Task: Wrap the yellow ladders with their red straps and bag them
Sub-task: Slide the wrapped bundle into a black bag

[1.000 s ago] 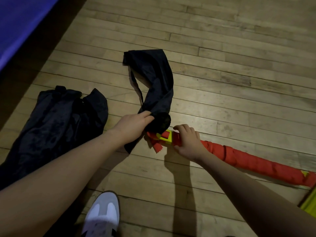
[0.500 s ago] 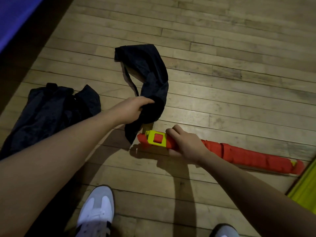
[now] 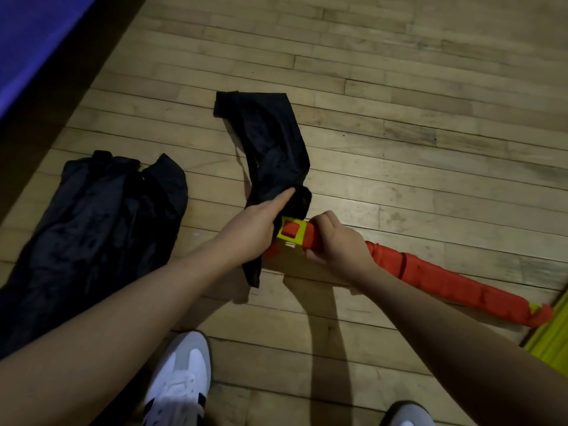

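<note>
A yellow ladder bundle wound in its red strap [image 3: 445, 281] lies on the wooden floor, running from the centre to the lower right. Its yellow end piece [image 3: 291, 233] sits right at the open mouth of a narrow black bag [image 3: 270, 142] that stretches away from me. My left hand [image 3: 249, 229] grips the bag's mouth beside the yellow end. My right hand [image 3: 335, 241] is curled round the wrapped bundle just behind that end.
A larger black bag [image 3: 98, 229] lies crumpled on the floor at the left. A blue mat edge [image 3: 33, 35] fills the upper left corner. More yellow material [image 3: 550, 339] shows at the right edge. My white shoes [image 3: 181, 379] stand at the bottom.
My left hand has brought the bag's mouth down to the ladder's yellow end. My right hand keeps its hold on the bundle, which has shifted slightly toward the bag.
</note>
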Demonstrator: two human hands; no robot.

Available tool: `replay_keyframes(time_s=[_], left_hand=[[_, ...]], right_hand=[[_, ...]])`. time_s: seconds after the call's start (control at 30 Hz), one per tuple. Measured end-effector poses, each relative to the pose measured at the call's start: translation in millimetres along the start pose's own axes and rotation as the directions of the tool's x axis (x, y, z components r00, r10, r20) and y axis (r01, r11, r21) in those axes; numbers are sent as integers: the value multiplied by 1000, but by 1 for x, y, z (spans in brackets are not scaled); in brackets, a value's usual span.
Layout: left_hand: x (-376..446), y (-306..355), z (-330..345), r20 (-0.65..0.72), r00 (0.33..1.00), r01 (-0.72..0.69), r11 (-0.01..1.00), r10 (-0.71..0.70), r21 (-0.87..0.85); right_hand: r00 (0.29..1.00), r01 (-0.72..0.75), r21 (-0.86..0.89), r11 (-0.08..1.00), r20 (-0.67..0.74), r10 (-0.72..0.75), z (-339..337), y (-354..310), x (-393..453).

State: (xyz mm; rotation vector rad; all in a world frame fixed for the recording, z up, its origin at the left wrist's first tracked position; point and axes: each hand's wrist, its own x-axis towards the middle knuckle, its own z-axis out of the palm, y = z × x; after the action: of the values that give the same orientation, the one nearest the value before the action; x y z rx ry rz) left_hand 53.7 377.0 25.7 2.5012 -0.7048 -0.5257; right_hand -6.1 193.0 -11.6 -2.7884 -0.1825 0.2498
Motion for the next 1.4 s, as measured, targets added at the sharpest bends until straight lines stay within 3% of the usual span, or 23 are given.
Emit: replay_keyframes(time_s=[0.07, 0.13, 0.2, 0.27, 0.33, 0.43, 0.6, 0.7, 0.9, 1.03, 1.23, 1.4], left_hand=[[1, 3, 0, -149, 988, 33, 997, -42, -64], [7, 3, -2, -314, 929, 124, 963, -198, -240], [15, -3, -4, -407, 862, 187, 937, -301, -296], [23, -8, -3, -445, 867, 135, 965, -224, -223], [26, -8, 2, -432, 896, 31, 984, -106, -178], [31, -5, 16, -368, 928, -8, 988, -50, -154], [52, -11, 21, -324, 929, 93, 961, -177, -259], [73, -20, 23, -272, 930, 185, 954, -248, -237], [85, -11, 29, -167, 951, 203, 931, -261, -303], [76, -4, 39, -88, 965, 208, 930, -245, -304], [68, 19, 55, -5, 978, 195, 924, -208, -328], [71, 32, 57, -3, 985, 165, 945, -173, -281]], right_hand=[[999, -28, 22, 999, -31, 29, -2, -2, 10], [996, -70, 50, 996, -54, 73, -1, -3, 21], [991, -110, 72, 991, -69, 115, 0, -4, 29], [986, -140, 98, 985, -74, 148, 3, -4, 40], [981, -166, 135, 977, -79, 177, 6, -5, 48], [967, -218, 195, 956, -87, 238, 10, -4, 66], [948, -276, 259, 926, -83, 306, 22, -1, 86], [948, -285, 187, 940, -89, 305, 31, 2, 91], [961, -265, 15, 964, -84, 265, 33, 10, 78], [968, -249, -119, 961, 4, 251, 25, 26, 45], [928, -372, -168, 913, -61, 368, 27, 46, -8], [936, -348, -170, 922, -8, 351, 22, 49, -6]])
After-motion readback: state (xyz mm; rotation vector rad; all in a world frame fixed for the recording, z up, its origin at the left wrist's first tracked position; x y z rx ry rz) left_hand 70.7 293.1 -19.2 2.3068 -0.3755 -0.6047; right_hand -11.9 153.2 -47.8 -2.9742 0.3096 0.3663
